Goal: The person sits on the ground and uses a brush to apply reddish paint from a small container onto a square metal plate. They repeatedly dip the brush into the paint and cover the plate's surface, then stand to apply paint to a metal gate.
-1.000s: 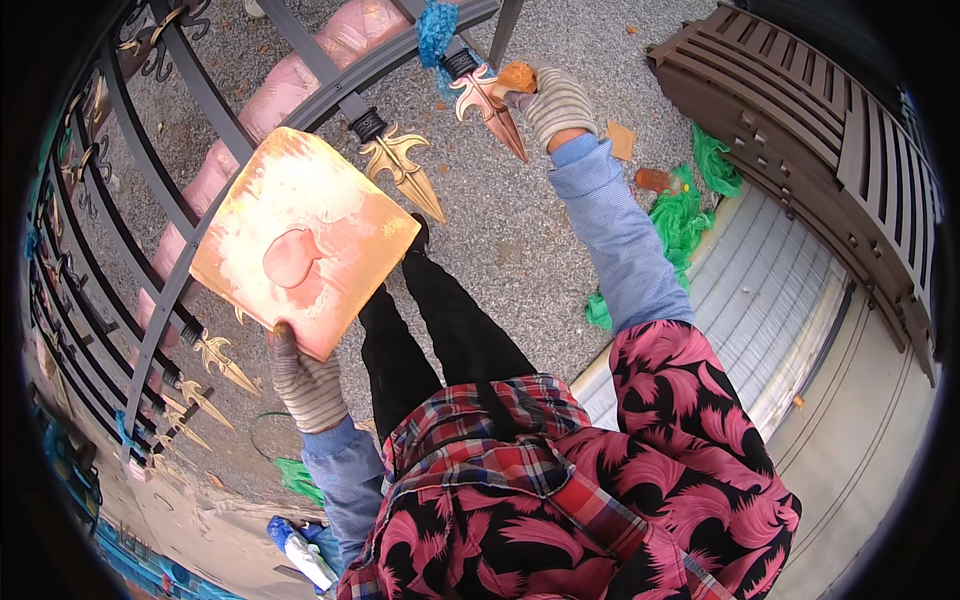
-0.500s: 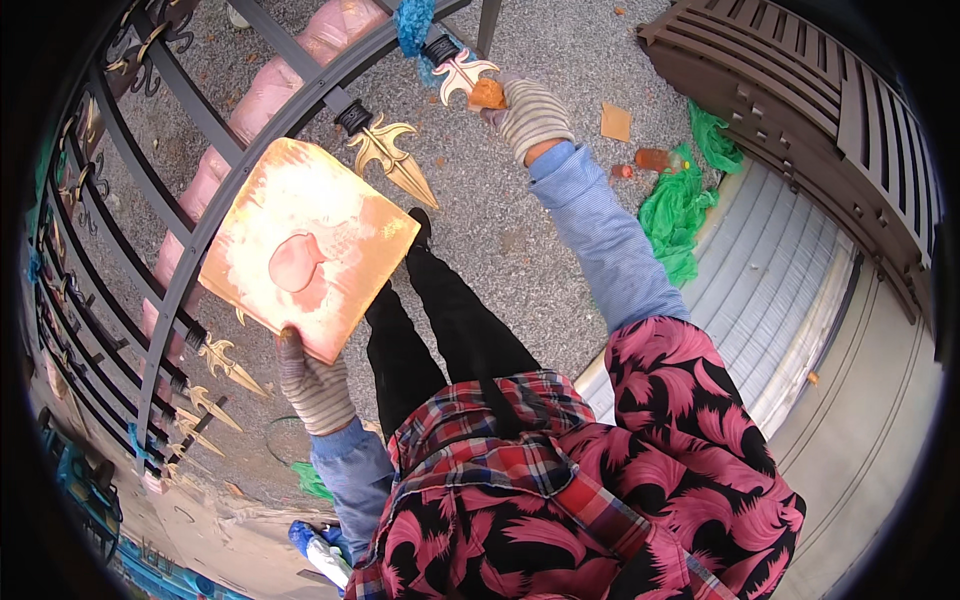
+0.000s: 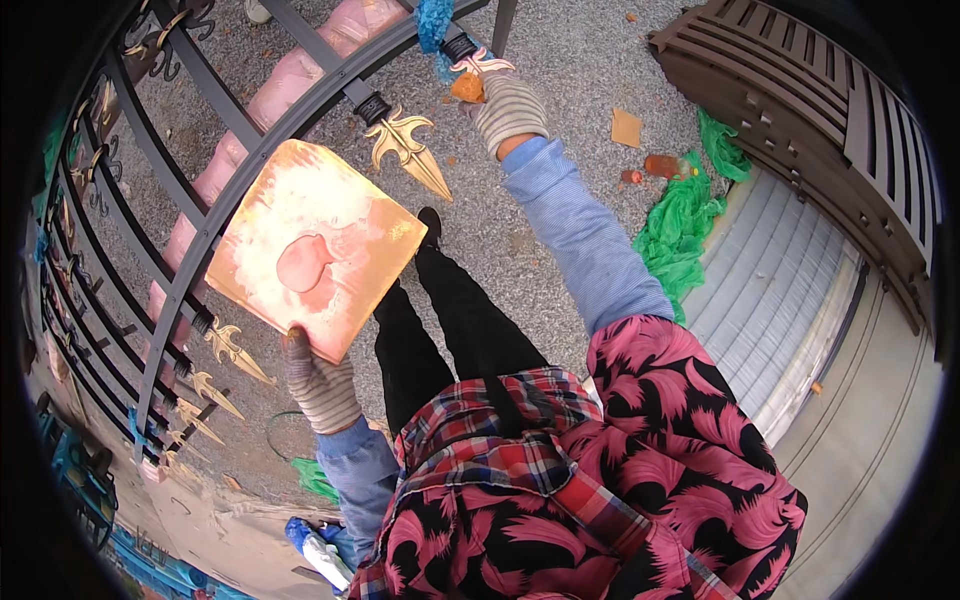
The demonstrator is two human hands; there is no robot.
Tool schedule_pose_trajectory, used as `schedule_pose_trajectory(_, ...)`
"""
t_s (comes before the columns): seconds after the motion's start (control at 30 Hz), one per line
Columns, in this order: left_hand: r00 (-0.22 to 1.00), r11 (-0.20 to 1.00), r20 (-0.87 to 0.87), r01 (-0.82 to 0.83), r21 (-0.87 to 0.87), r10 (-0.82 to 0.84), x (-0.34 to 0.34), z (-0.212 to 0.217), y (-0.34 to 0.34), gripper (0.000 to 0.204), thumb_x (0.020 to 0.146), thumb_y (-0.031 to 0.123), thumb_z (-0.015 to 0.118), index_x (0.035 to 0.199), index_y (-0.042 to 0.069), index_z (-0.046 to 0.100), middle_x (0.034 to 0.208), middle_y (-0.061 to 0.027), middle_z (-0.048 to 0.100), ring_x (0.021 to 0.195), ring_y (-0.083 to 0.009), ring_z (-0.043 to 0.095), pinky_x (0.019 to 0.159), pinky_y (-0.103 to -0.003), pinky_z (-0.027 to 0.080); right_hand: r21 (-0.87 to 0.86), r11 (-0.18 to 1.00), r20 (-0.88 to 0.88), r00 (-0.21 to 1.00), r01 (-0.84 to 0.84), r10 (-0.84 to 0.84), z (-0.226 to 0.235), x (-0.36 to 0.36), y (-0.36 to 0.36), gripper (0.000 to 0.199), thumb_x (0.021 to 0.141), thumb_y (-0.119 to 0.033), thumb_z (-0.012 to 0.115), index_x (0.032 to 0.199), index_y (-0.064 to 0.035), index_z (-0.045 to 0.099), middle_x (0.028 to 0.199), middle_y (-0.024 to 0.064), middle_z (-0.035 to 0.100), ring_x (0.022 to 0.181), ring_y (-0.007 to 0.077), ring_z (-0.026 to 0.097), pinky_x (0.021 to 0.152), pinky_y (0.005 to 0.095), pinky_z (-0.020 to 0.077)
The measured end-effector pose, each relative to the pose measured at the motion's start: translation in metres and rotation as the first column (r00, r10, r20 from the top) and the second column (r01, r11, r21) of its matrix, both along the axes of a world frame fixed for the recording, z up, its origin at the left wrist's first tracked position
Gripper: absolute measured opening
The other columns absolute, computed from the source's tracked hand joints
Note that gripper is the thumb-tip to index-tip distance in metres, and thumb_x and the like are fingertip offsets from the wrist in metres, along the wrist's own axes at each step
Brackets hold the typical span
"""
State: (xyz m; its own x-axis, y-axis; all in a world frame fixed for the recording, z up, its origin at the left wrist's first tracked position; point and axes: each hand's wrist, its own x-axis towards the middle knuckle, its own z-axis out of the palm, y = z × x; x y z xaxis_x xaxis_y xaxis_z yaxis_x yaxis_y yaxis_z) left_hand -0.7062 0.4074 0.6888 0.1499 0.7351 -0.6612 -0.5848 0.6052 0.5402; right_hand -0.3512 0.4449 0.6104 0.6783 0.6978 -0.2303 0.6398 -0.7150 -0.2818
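My left hand (image 3: 322, 385), in a striped knit glove, grips the lower edge of a square tan board (image 3: 395, 235) with its thumb on top. Pale pink smears cover the board, and a glossy pink blob of paste (image 3: 303, 264) lies near its middle. At the upper centre my gloved right hand (image 3: 510, 110) pinches an orange-brown piece of sponge (image 3: 467, 88) against a spear-shaped fence finial (image 3: 484, 64). That finial looks pinkish, and the hand and sponge hide its tip. Beside it, a gold finial (image 3: 410, 150) stands uncovered.
A dark metal fence panel (image 3: 170, 300) with more gold finials (image 3: 238, 350) curves along the left. At right are a brown slatted panel (image 3: 790, 110), green plastic netting or bag (image 3: 680, 225), a reddish bottle (image 3: 663, 166) and white wrapped sheeting (image 3: 760, 290). A tan square piece (image 3: 626, 127) lies on the gravel.
My right hand has moved left with the sponge, from the finial's right side toward its left. The left hand still holds the board; the whole view has shifted slightly.
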Motion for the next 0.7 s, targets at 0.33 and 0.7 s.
schedule_pose_trajectory(0.33, 0.989, 0.996, 0.119, -0.089, -0.008, 0.090, -0.003, 0.000, 0.000, 0.043, 0.084, 0.013, 0.059, 0.122, -0.001, 0.043, 0.120, -0.0115, 0.051, 0.111, -0.0228, 0.051, 0.098, -0.036, 0.041, 0.448, 0.852, -0.256, 0.875, -0.269, 0.411, 0.125, -0.103, -0.048, 0.042, 0.066, -0.017, 0.074, 0.102, -0.0014, 0.057, 0.091, 0.0158, 0.061, 0.085, 0.0310, 0.060, 0.074, 0.0375, 0.0486)
schedule_pose_trajectory(0.7, 0.992, 0.999, 0.124, -0.014, -0.036, 0.019, -0.011, -0.001, 0.007, 0.047, 0.083, 0.013, 0.061, 0.123, -0.002, 0.041, 0.120, -0.0125, 0.051, 0.110, -0.0244, 0.052, 0.097, -0.039, 0.042, 0.146, 0.710, -0.065, 0.710, -0.689, 0.701, 0.121, -0.173, -0.017, 0.046, 0.064, -0.024, 0.071, 0.104, -0.0057, 0.056, 0.097, 0.0154, 0.058, 0.090, 0.0334, 0.057, 0.078, 0.0404, 0.0464)
